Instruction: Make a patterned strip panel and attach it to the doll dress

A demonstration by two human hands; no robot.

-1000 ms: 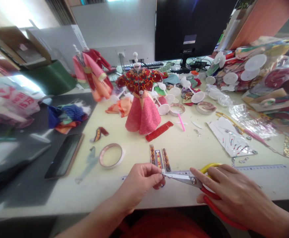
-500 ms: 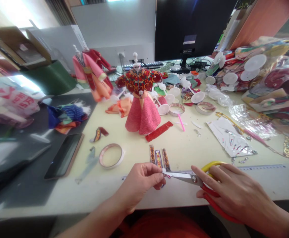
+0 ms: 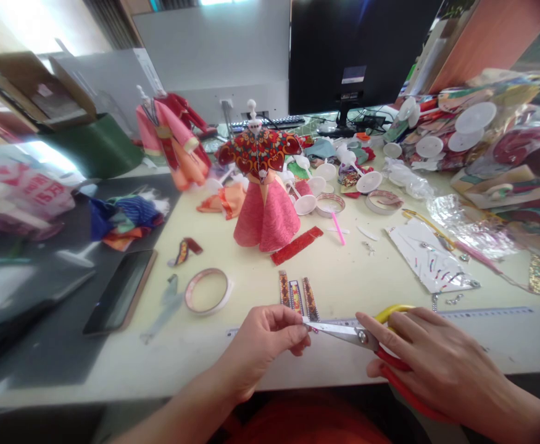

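Observation:
My left hand [image 3: 274, 336] is closed in a pinch at the lower middle, on a small pale piece that is mostly hidden by the fingers. The scissors [image 3: 363, 337], with one yellow and one red handle, are in my right hand [image 3: 429, 357]; their blades point left and reach the left fingertips. Just beyond the fingers lie short patterned ribbon strips [image 3: 310, 299]. A doll form in a red patterned cape and pink skirt [image 3: 267, 213] stands behind them, beside a red strip [image 3: 297, 245].
A tape roll [image 3: 208, 291] and a phone [image 3: 120, 291] lie to the left. A ruler [image 3: 487, 312] runs along the table's front, under the hands. A white card with small pins [image 3: 429, 256] is at the right. Monitors [image 3: 357, 55] stand behind.
The scissors and my right hand have shifted very slightly. The left hand keeps its pinch, and the other things stay where they were.

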